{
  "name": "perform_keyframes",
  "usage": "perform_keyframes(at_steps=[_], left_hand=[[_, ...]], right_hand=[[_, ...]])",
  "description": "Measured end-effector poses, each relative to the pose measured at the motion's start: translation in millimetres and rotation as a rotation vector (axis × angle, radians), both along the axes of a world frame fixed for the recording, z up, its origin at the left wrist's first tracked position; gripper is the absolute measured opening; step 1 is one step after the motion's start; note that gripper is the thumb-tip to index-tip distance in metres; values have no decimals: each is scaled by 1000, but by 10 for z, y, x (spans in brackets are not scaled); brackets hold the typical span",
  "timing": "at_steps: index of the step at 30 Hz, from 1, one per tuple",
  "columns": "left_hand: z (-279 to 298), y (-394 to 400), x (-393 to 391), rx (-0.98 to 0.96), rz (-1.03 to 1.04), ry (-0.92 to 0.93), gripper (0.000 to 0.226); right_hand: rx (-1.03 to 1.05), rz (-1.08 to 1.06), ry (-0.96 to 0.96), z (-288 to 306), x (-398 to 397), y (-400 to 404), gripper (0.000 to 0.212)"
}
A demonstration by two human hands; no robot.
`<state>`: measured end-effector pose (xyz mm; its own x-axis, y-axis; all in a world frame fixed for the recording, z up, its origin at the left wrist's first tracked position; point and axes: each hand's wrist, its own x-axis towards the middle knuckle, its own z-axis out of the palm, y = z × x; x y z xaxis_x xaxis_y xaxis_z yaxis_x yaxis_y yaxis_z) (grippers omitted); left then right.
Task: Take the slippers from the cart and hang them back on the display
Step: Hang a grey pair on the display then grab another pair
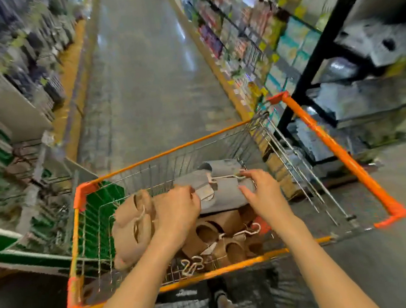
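An orange-framed wire cart (203, 142) stands in front of me, filled with slippers. A grey pair (222, 191) joined by a white hanger lies on top of the pile. My left hand (177, 209) grips its near left edge. My right hand (261, 189) touches its right side, fingers curled over the hanger hook. A beige pair (132, 226) lies at the left of the basket. Brown pairs (229, 245) with white hangers lie underneath near the front.
A shop aisle runs ahead with stocked shelves on the left (18, 79) and on the right (243, 35). A black rack (320, 52) stands close to the cart's right side. Green shelving (6, 244) sits at the lower left. My foot (225, 304) shows below the cart.
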<state>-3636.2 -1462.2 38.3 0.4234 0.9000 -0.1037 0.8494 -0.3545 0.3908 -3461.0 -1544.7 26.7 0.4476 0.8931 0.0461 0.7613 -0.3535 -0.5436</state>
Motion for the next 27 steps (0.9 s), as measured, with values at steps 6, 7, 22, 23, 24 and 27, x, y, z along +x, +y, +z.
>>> perform_keyframes(at_steps=[6, 7, 22, 23, 24, 27], left_hand=[[-238, 408, 566, -114, 36, 48, 31], [-286, 490, 675, -129, 36, 51, 31], [-1251, 1415, 1956, -281, -59, 215, 60], [-1333, 1449, 1963, -297, -66, 240, 63], [-1404, 1474, 1967, -313, -73, 264, 65], [-1617, 1477, 1974, -368, -106, 331, 74]], right_hand=[[-105, -82, 101, -249, 584, 443, 31], [-128, -104, 119, -289, 680, 517, 32], [-489, -147, 176, -1084, 1628, 1574, 33], [-528, -153, 193, -1157, 1657, 1621, 33], [-569, -160, 215, -1233, 1677, 1664, 33], [-695, -160, 267, -1420, 1692, 1751, 33]])
